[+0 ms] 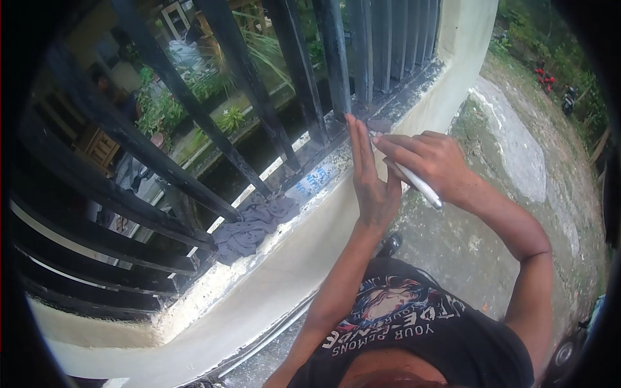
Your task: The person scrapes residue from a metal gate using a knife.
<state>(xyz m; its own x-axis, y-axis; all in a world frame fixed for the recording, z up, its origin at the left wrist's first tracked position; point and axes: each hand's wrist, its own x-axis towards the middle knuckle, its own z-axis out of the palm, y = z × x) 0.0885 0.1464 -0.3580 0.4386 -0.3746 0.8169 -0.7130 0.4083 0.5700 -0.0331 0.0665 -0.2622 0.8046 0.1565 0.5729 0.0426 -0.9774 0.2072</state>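
Observation:
My right hand (436, 161) is closed around a slim white-handled tool (420, 186). The handle's rounded end sticks out below my palm toward my body, and its other end points at the fingers of my left hand, mostly hidden by my grip. My left hand (374, 187) is held edge-on with its fingers stretched out, their tips right by the foot of a black fence bar (337, 71). Both hands are close together over the whitish wall ledge (346, 161). Just past the fingertips, a small dark grey patch (380, 124) shows on the ledge.
A crumpled grey cloth (252, 226) lies on the ledge against the bars. Between it and my hands is a pale packet with blue lettering (310, 182). Plants (162, 107) and a person (103, 84) are behind the fence. Rough concrete ground (511, 149) extends on the right.

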